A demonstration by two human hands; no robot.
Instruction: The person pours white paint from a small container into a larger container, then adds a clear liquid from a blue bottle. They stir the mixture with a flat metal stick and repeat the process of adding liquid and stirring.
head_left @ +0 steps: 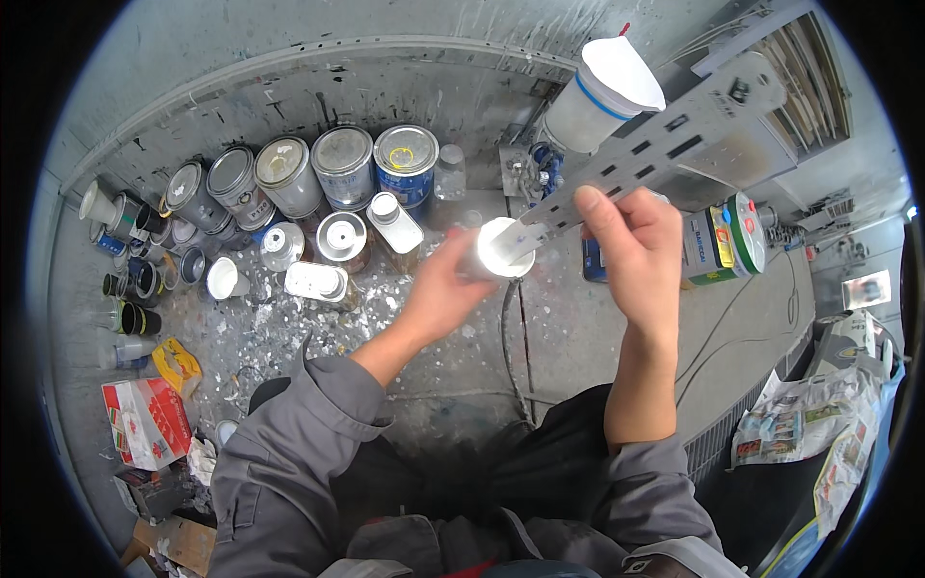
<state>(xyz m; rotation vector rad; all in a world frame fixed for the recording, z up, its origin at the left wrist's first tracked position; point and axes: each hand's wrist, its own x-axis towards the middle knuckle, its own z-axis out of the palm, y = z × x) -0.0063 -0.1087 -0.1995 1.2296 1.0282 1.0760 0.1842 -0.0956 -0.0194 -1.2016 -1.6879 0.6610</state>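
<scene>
A small cup point(481, 255) with white liquid inside is held in my left hand point(449, 293), whose fingers are wrapped round its left side. My right hand point(637, 243) pinches a long, flat mixing stick point(631, 166) with rectangular slots. The stick slants down to the left, and its lower end is inside the cup. Its wide upper end reaches toward the upper right. Just behind the stick stands a spray gun point(549, 166) with a translucent paint pot topped by a white paper strainer point(617, 75).
Large paint cans point(341, 159) line the back wall, with smaller tins and a white-capped bottle point(395, 226) before them. A white-filled cup point(224, 278) stands left. Containers point(718, 241) lie at right. A hose point(508, 347) crosses the paint-spattered floor. A red box point(146, 422) sits lower left.
</scene>
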